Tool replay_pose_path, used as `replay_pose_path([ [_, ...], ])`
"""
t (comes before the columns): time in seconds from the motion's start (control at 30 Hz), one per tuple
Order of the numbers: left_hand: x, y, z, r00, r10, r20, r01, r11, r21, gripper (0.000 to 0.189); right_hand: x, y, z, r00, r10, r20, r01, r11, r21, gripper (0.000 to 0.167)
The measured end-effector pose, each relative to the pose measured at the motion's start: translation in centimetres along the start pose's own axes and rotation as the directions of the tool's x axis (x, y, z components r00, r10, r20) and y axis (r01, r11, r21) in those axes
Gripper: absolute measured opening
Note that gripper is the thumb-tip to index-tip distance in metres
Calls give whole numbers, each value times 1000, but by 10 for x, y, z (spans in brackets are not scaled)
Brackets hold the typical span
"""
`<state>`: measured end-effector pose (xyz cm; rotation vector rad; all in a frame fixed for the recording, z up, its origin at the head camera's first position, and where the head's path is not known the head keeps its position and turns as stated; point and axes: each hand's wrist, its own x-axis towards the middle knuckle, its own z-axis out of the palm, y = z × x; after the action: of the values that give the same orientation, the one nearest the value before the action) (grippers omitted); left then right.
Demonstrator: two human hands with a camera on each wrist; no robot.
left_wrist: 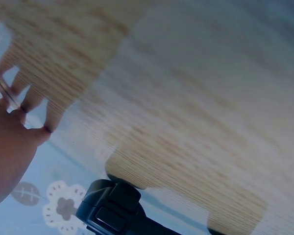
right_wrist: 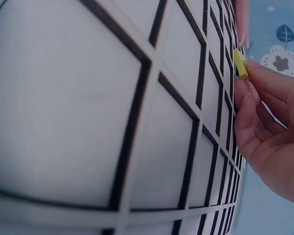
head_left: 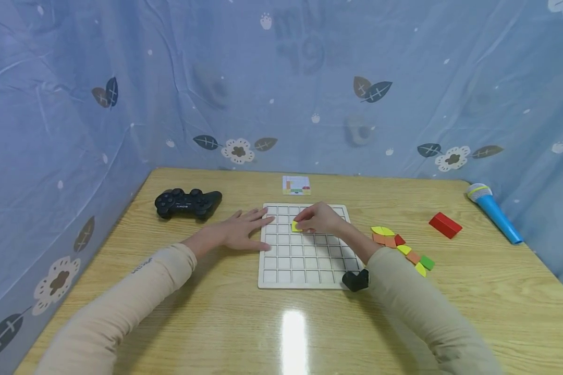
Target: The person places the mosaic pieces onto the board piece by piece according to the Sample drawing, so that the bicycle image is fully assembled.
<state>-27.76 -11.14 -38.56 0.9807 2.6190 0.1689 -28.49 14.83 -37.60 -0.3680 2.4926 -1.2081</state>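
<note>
A white grid board (head_left: 283, 278) with raised square cells lies on the table. My right hand (head_left: 322, 219) is over its upper part and pinches a small yellow tile (head_left: 294, 226) between thumb and fingers. In the right wrist view the yellow tile (right_wrist: 240, 63) stands out from the fingertips, close to the grid. My left hand (head_left: 241, 230) lies with fingers spread and straight, its fingertips over the board's left edge. The left wrist view shows that hand (left_wrist: 12, 142) at its left border.
Several coloured tiles (head_left: 413, 257) lie right of the board, with a red block (head_left: 445, 225) and a toy microphone (head_left: 499, 213) farther right. A black game controller (head_left: 187, 203) sits left. A pattern card (head_left: 296, 185) lies behind the board. A black object (head_left: 355, 280) overlaps its near right corner.
</note>
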Motion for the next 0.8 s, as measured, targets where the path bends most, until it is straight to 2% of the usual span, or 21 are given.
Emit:
replay_pose_path([
  [0.43,0,0,0,1000,2,1,-2,1000,-3,85,1,1,-2,999,-29,37,29,1000,1,21],
  [0.67,1,-2,1,1000,7,-5,-7,1000,0,86,-2,0,-5,999,-2,45,-1,997,81,23],
  [0.8,0,-1,1,1000,7,-9,-7,1000,1,86,-3,5,-12,995,7,98,-23,987,160,32],
])
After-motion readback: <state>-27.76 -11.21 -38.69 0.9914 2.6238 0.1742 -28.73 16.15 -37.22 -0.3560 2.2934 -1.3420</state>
